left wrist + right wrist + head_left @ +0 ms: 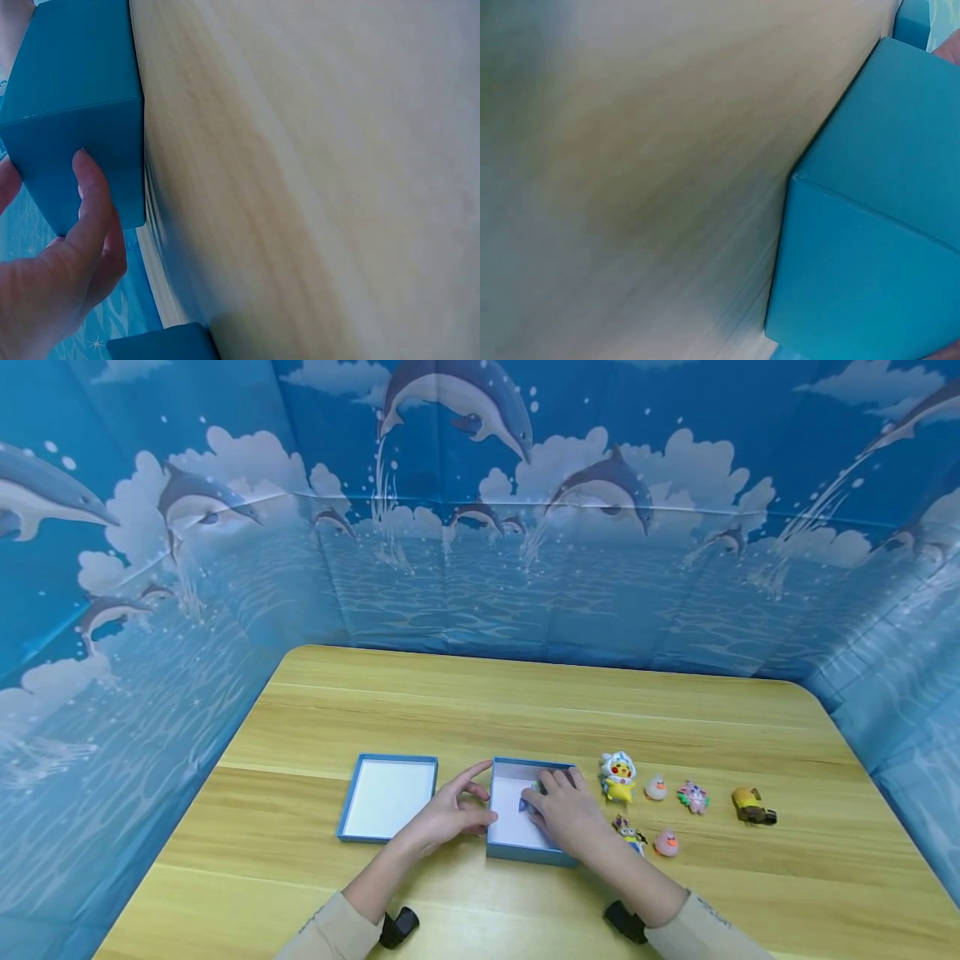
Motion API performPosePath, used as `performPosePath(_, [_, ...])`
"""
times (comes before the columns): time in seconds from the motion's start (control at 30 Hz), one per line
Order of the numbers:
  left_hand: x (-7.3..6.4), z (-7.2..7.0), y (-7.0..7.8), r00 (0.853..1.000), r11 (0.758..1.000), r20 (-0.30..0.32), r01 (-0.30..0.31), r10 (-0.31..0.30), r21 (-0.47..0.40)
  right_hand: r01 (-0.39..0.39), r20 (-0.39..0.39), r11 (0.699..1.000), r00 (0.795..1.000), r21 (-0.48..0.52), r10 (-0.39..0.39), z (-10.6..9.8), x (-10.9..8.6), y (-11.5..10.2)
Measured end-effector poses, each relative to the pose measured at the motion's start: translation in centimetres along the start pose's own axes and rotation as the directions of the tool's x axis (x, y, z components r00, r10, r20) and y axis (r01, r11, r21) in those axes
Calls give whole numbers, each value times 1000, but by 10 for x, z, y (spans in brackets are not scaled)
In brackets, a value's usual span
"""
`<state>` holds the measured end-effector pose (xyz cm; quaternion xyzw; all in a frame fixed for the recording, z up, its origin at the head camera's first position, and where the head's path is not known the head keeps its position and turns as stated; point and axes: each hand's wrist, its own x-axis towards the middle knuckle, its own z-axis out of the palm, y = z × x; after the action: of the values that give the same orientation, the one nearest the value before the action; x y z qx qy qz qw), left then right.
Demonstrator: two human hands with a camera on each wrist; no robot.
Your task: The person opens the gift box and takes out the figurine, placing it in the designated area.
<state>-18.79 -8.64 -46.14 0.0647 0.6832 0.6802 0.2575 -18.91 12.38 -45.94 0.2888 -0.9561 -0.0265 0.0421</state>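
Note:
A blue box (531, 855) with a white inside stands without its lid on the table. Down inside it, my right hand (573, 814) curls its fingers around a small blue and green toy (523, 805), which is mostly hidden by the hand. My left hand (448, 814) touches the box's left wall, with the thumb on that side and the index finger near the far corner. In the left wrist view, the thumb (91, 176) lies against the teal side of the box. Only the outside walls of the box (870, 270) show in the right wrist view; the toy is out of sight there.
Left of the box lies a blue-edged lid (393, 797), white side up. To the right are a yellow figure in a white hood (618, 778), a pale duck (656, 788), a pink figure (693, 797), a yellow-brown figure (752, 806), a minion figure (630, 833) and a pink duck (666, 843).

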Motion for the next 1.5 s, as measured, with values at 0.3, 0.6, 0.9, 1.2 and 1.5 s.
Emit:
performPosePath(0.3, [0,1,1,1000,1000,-10,1,-1,-3,26,-37,999,999,29,-25,1,-1,2])
performPosePath(0.6, [0,1,2,1000,1000,-6,-3,3,-10,63,-74,998,995,32,-60,3,0,4])
performPosePath(0.9, [0,1,3,1000,1000,-10,-7,7,-11,84,-95,996,992,15,-82,4,2,4])
performPosePath(1.2, [1,1,2,1000,1000,-13,-5,5,-5,115,-147,993,983,9,-112,4,3,5])
performPosePath(1.5, [0,1,1,1000,1000,-13,-6,5,-18,123,-165,992,979,29,-117,-5,1,5])
